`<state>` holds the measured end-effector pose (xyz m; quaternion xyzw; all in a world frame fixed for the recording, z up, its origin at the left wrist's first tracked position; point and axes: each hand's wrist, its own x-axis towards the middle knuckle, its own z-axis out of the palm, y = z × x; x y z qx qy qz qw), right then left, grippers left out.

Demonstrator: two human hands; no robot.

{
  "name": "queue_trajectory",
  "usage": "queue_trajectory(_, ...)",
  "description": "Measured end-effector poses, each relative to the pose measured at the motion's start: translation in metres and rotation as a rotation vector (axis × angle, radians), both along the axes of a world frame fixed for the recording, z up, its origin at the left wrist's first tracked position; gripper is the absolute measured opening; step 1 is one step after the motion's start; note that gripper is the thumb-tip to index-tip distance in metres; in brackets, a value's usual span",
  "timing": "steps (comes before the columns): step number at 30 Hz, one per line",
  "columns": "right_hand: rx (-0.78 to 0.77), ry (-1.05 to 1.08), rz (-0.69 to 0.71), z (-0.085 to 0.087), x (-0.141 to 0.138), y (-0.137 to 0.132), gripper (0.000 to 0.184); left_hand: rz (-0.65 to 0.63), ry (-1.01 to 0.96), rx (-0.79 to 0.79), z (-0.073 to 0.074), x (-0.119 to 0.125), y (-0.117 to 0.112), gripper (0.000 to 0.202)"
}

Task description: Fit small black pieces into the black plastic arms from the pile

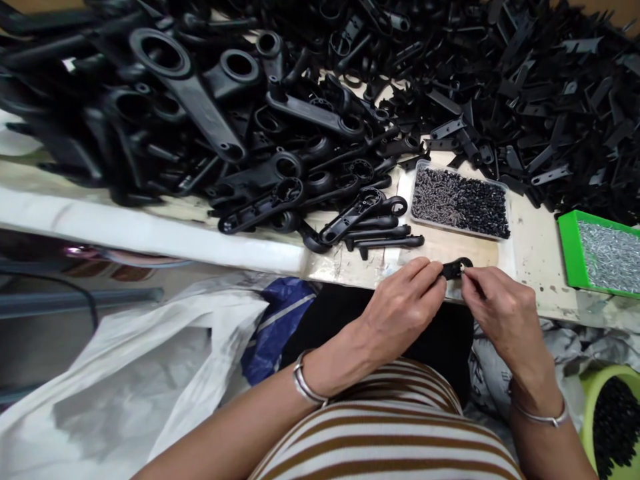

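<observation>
My left hand [407,300] is closed around one end of a black plastic arm [454,268], which sticks out past the fingertips at the table's front edge. Close against the ringed end of that arm, the thumb and fingers of my right hand [500,303] are pinched together. Whatever lies between them is too small and hidden to name. Just beyond both hands stands a clear plastic box [455,230] filled with small metal pieces on its left side and small black pieces on its right. Several similar black arms [380,230] lie to the left of it.
Large ringed black arms [200,100] are heaped at the left, and flat black pieces [550,100] at the back right. A green tray [570,250] of small silvery parts stands at the right. Below it is a yellow-green tub [590,400]; a white sack [200,347] hangs lower left.
</observation>
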<state>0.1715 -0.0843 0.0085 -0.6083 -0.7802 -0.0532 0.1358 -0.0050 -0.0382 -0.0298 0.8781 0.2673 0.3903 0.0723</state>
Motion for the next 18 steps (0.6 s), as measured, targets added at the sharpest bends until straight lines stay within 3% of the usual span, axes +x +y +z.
queue_trajectory(8,-0.189,-0.139,-0.061,0.012,-0.012,0.002,0.017,-0.012,0.000,-0.030,0.002,-0.001,0.001,0.031)
queue_trajectory(14,-0.313,0.132,-0.126,0.020,-0.005,0.009,0.021,-0.035,-0.023,-0.082,-0.005,-0.002,0.001,0.033)
queue_trajectory(18,-0.355,0.186,-0.174,0.021,-0.001,0.013,0.023,-0.071,-0.054,-0.100,-0.008,-0.003,0.001,0.029)
